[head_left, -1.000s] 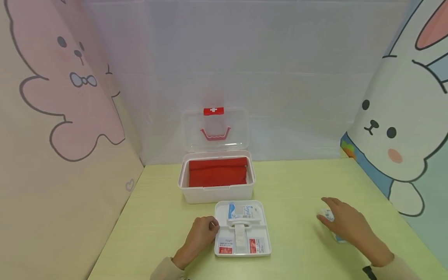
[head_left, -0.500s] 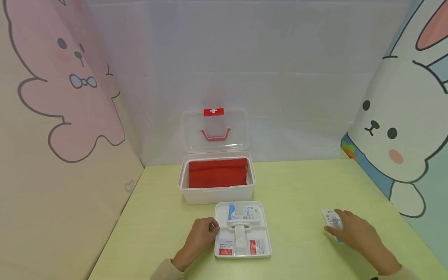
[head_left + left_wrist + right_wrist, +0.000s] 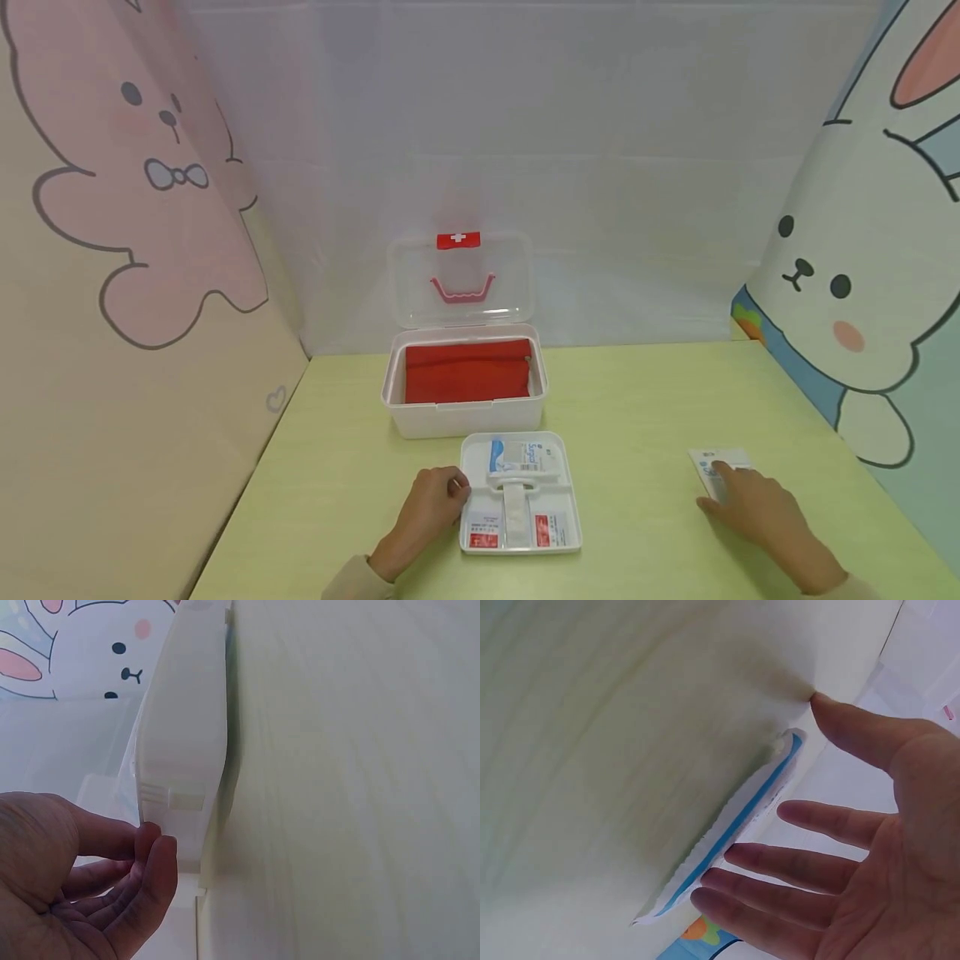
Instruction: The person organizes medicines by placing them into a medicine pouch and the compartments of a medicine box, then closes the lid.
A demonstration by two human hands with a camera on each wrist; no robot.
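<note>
My left hand [image 3: 429, 504] pinches the left rim of a white divided tray [image 3: 573, 510]; in the left wrist view, thumb and fingertips meet at the tray's [image 3: 184, 712] corner. In the tray lie a blue-and-white flat packet [image 3: 525, 456] and two small red-and-white packets [image 3: 483, 529]. Over at the right, my right hand [image 3: 757, 510] rests its fingers on another flat white packet [image 3: 703, 460] lying on the table. The right wrist view shows those fingers straight and spread against the packet [image 3: 731, 832], with the thumb touching the table apart from it.
Behind the tray stands a white first-aid box [image 3: 465, 422] with its clear lid [image 3: 461, 315] raised. A red pouch [image 3: 467, 375] lies inside it. Printed cloth hangs along both sides, and a pale curtain [image 3: 600, 208] closes off the back of the table [image 3: 622, 400].
My right hand has come down onto the packet at the right, and the packet has turned slightly under its fingers. The left hand and the tray have stayed put.
</note>
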